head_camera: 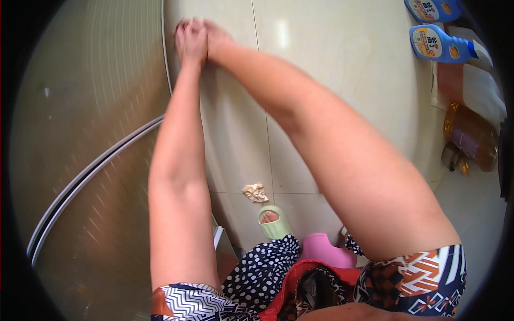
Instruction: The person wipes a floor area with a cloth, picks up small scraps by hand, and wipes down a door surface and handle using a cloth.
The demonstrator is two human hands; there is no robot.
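Observation:
Both my arms stretch toward the upper left, where my hands meet beside the edge of a shiny brownish panel. My left hand (pixel 193 45) has its fingers bent and pressed close to my right hand (pixel 217 35). The right hand is blurred and partly covered by the left, so whether anything lies between them cannot be told. Pale glossy tiles (pixel 233 132) spread beneath and beside the hands. The large brownish panel (pixel 92 72) stands along my left side, crossed by a curved-looking metal trim strip (pixel 100 158).
A crumpled pale wad (pixel 255 193) lies on the tiles near my green slipper (pixel 275 228). A pink plastic object (pixel 325 250) is close to my legs. Blue cleaner bottles (pixel 439 44) and a bottle of amber liquid (pixel 472 136) stand at the right.

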